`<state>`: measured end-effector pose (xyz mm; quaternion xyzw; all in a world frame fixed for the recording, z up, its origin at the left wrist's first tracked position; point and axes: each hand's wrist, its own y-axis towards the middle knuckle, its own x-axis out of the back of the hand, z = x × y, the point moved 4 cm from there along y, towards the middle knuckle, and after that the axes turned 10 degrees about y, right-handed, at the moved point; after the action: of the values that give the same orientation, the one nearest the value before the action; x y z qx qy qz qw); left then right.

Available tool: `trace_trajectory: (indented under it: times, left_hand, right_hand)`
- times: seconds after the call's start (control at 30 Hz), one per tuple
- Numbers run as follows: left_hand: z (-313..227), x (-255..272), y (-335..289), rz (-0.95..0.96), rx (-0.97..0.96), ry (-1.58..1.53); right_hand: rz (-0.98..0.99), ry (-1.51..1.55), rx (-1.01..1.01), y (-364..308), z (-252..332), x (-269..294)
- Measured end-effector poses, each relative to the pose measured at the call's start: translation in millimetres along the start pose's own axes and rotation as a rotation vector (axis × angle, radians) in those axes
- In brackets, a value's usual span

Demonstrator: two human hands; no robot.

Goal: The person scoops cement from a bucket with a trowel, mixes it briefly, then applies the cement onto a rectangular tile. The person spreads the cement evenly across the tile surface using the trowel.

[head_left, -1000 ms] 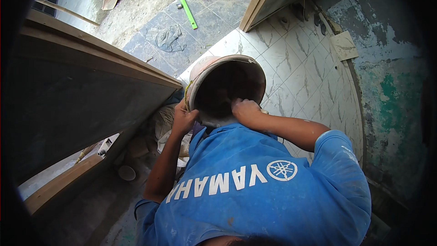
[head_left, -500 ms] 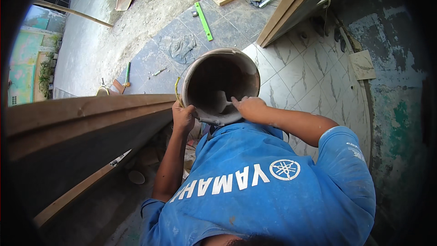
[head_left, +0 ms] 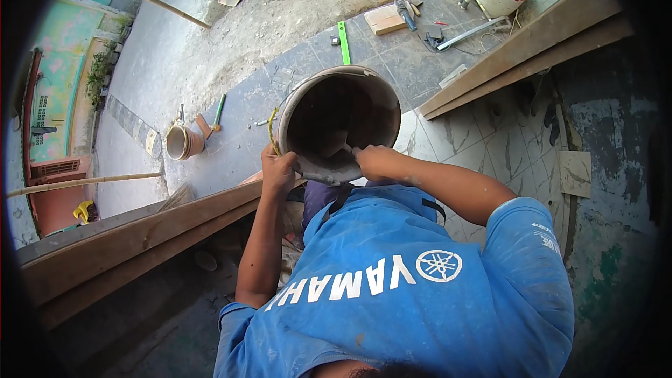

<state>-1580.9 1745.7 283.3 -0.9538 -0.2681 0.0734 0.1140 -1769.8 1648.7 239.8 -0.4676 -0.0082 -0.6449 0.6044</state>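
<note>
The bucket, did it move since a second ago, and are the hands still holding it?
The bucket has swung a little to the right and its dark mouth now faces up more fully, with more of the tiled floor and yard in sight beyond it. The left hand keeps gripping the rim. The right hand stays hooked over the rim's near edge. Nothing was let go.

Daylit grey tiled floor (head_left: pixel 420 63), sandy ground (head_left: pixel 308 7), peeling wall (head_left: pixel 609 189).

The tiled floor (head_left: pixel 231 108) carries a green level (head_left: pixel 344 42), a wooden block (head_left: pixel 384 19) and a small bucket (head_left: pixel 183 142) near its sandy edge.
</note>
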Motion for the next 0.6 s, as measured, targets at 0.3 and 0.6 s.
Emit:
trace_trajectory:
  times: [0.3, 0.6]
  left_hand:
    - [-12.5, 1.8, 41.6, -0.034, 0.019, 0.126]
    - [-16.9, 22.8, 138.2, -0.058, -0.094, 0.144]
  right_hand:
    - [-0.188, 0.162, -0.028, 26.2, 3.9, 86.1]
    - [-0.239, 0.240, -0.080, 97.4, 5.9, 148.0]
